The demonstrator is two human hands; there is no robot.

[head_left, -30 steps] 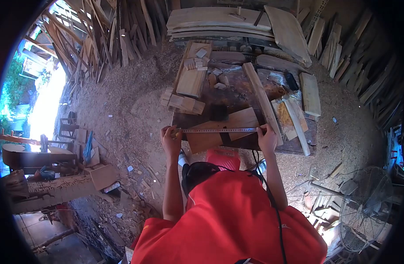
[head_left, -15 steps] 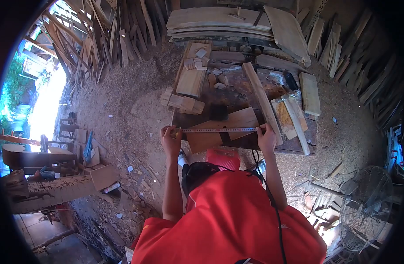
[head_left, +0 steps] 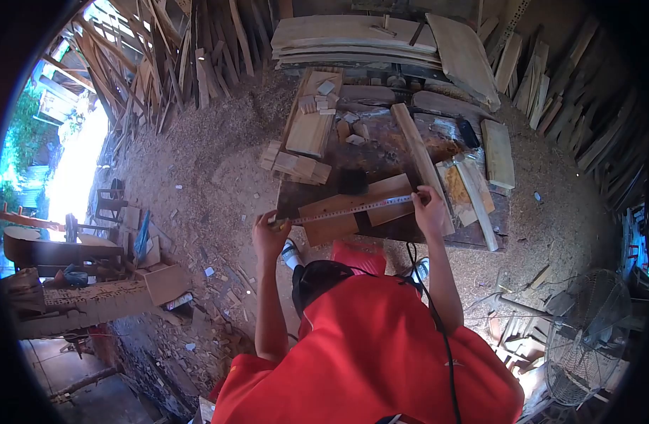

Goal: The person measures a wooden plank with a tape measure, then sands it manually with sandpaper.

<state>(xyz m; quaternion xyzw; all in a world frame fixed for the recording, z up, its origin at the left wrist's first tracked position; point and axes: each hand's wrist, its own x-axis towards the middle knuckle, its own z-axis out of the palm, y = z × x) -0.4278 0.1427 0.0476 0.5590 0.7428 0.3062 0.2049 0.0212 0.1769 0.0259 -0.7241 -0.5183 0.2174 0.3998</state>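
Note:
A tape measure (head_left: 353, 210) is stretched between my two hands above the near side of the workbench. My left hand (head_left: 270, 235) is closed on its left end, just off the bench's left edge. At the other end, my right hand (head_left: 429, 208) grips the tape with its fingers, beside a long wooden strip (head_left: 420, 159). The tape slopes up to the right. Beneath it lie a flat board (head_left: 329, 225) and a second board piece (head_left: 390, 191), with a dark gap between them. A small black object (head_left: 352, 181) sits just beyond them.
The workbench (head_left: 388, 148) carries small wood blocks (head_left: 353, 131), a stacked plank (head_left: 310, 134) and a black phone-like object (head_left: 468, 133). Stacked boards (head_left: 353, 35) lie behind it. A fan (head_left: 586, 336) stands at right. A red plastic seat (head_left: 360, 256) is below me.
The tape has tilted: my left hand has dropped toward me and slightly left, while my right hand has risen a little. Both still hold the tape.

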